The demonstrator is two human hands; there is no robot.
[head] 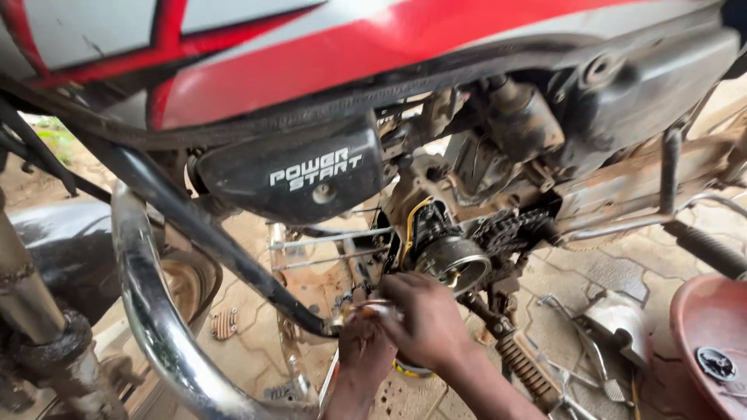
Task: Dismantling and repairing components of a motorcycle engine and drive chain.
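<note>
Reaching in low under the motorcycle's engine, both hands meet just beneath the opened crankcase in the head view. The right hand (424,319) is curled, its fingers bent around a small shiny metal part (372,309) that shows at its fingertips; the left hand (364,350) lies just below and to the left of it, its fingers folded up against the same part, so the two hands touch there. Whether either hand grips it firmly is hard to tell.

Up and to the right of the right hand, close by, sits the round metal rotor (454,260) with the chain (506,229) running off further right. The footpeg (520,365) slants down beside the right forearm. A chrome crash bar (156,311) curves well off to the left hand's left.
</note>
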